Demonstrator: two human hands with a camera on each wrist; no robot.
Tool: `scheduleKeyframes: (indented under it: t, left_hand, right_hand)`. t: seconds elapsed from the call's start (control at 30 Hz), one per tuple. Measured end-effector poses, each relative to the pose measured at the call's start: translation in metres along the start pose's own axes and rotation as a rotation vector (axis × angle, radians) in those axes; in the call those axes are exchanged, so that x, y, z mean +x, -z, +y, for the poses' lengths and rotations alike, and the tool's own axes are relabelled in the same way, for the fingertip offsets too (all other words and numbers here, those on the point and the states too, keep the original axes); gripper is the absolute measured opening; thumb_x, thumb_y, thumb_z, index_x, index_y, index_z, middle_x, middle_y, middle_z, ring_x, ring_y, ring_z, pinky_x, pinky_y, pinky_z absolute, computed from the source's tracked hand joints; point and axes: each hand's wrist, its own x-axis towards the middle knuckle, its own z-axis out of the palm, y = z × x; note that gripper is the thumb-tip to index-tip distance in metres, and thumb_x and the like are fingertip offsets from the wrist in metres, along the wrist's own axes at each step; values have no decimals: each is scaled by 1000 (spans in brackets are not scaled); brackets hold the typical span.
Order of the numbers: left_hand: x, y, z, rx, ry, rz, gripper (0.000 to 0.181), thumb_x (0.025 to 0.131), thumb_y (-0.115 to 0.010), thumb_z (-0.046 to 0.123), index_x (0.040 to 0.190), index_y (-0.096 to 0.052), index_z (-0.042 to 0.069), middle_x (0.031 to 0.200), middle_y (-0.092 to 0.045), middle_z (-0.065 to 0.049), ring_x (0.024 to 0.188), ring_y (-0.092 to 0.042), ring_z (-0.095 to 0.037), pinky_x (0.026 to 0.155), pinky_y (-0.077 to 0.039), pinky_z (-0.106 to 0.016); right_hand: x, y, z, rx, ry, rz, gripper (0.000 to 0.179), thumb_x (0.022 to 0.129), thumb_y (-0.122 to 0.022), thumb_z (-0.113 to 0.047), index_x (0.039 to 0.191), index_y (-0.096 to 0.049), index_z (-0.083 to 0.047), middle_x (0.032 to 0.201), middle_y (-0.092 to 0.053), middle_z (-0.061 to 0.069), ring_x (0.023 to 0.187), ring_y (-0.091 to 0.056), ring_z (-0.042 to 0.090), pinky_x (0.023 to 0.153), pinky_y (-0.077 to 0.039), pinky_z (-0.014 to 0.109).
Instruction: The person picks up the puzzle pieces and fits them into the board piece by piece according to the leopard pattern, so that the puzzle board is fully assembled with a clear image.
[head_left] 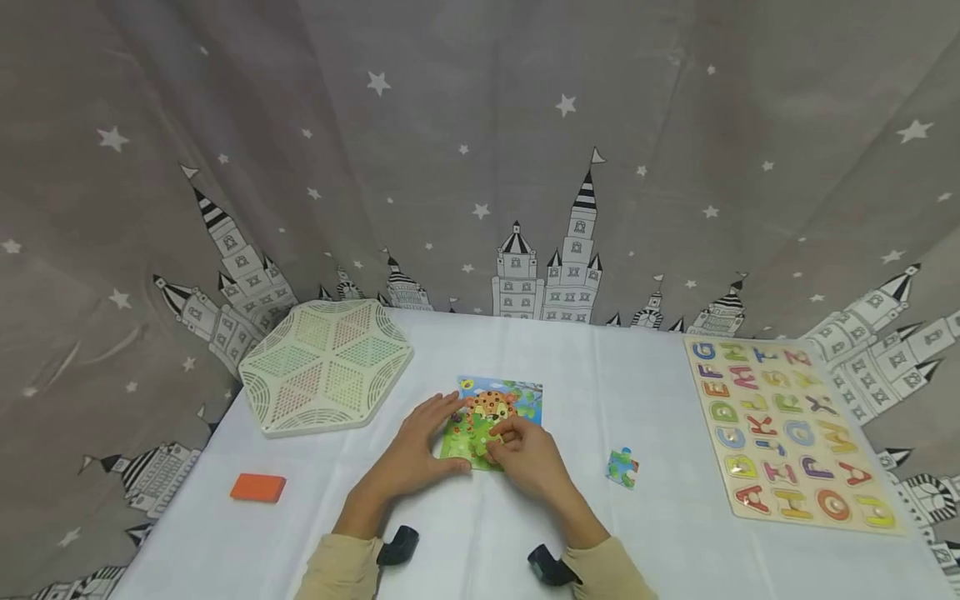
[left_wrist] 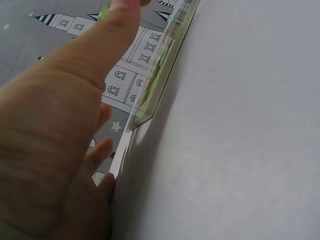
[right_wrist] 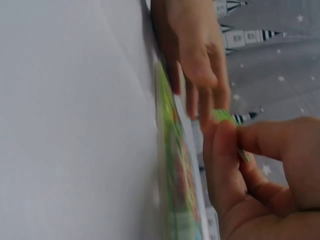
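A jigsaw puzzle board (head_left: 531, 398) with a spotted leopard on green and blue lies on the white table, its edge (left_wrist: 162, 75) seen side-on in the left wrist view. My right hand (head_left: 531, 460) pinches a green puzzle piece (right_wrist: 222, 115) between thumb and fingertips, over the lower part of the board. My left hand (head_left: 418, 448) spreads along the board's left side with relaxed fingers, its thumb near the lower edge. Off to the right lies a loose blue-green puzzle piece (head_left: 622, 468) with a bit of orange.
On the left lie an orange block (head_left: 257, 487) and, farther back, a cream hexagonal pegboard (head_left: 326, 367). A wooden alphabet board (head_left: 795, 433) lies at the right. Behind the table (head_left: 562, 358) hangs a grey curtain (head_left: 480, 125) with stars and castles.
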Motion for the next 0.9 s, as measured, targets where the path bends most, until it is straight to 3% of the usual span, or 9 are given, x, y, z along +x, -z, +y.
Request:
scheduleKeyframes:
  t: [0.27,0.43,0.67,0.9]
  left_hand:
    - [1,-2,4,-52,-15,30,92,69,-91,49,150,-52,29,155,-50,6,151,-35,-29,125,-24,-60]
    - [2,-3,4,-20,-30,39,86,72,-90,47,148,-55,27,150,-55,8,150,-38,-27,129,-15,-57]
    - [3,-3,5,33,-36,40,73,76,-88,47,140,-62,23,143,-61,2,145,-44,-29,129,-17,-56]
    - [4,-4,1,54,-83,38,51,80,-88,30,126,-71,14,136,-64,-2,141,-47,-31,129,-16,-57]
  right_hand:
    - [5,-17,0,25,-45,66,17,91,-69,-21,97,-72,-6,79,-76,0,72,-72,7,71,-52,28]
    - [6,-19,-1,28,-54,46,17,90,-68,-21,97,-73,-6,79,-78,1,71,-72,8,71,-53,29]
    - [6,-17,-1,12,-61,6,23,95,-67,-28,97,-74,-6,77,-78,1,73,-71,8,74,-53,30]
    - [7,-15,0,-4,-61,-23,25,97,-66,-28,99,-74,-5,74,-77,0,70,-71,7,72,-53,30]
